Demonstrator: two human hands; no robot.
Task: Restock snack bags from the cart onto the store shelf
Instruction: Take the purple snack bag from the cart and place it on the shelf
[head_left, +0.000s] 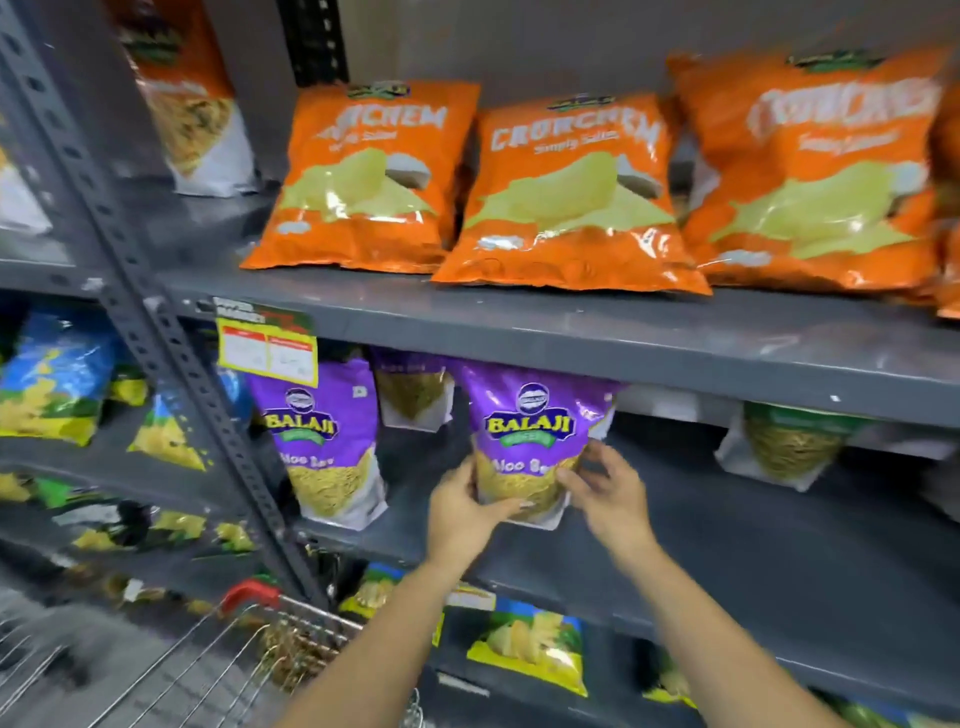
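Your left hand (467, 506) cupped the lower left edge of a purple Balaji bag (530, 441), fingers wrapped under its base and thumb across the clear window. Your right hand (605, 491) met the same bag at its lower right edge, fingers (574, 480) curled against the glossy film, so both hands gripped the pouch. The bag stood upright on the grey metal middle shelf (727, 525), its flat bottom at the shelf's front edge; whether it rested fully on the shelf could not be told. Its upper half was smooth purple film with a yellow label; the lower half showed fine yellow strands through a transparent panel.

To its left, apart from it, stood a second purple bag (327, 441) of the same shape, and further pouches sat behind both. A yellow price tag (267, 351) hung from the lip of the upper shelf (571, 332). On that shelf three puffy orange Crunchem bags (566, 197) leaned back, their foil creased and shiny, the middle one overlapping its left neighbour.

A perforated grey steel upright (156, 332) divided the bays. Below left, the wire-mesh cart (249, 639) with a red handle corner (252, 595) stood just beside the shelving. Yellow-and-green bags (527, 649) lay on the bottom shelf.
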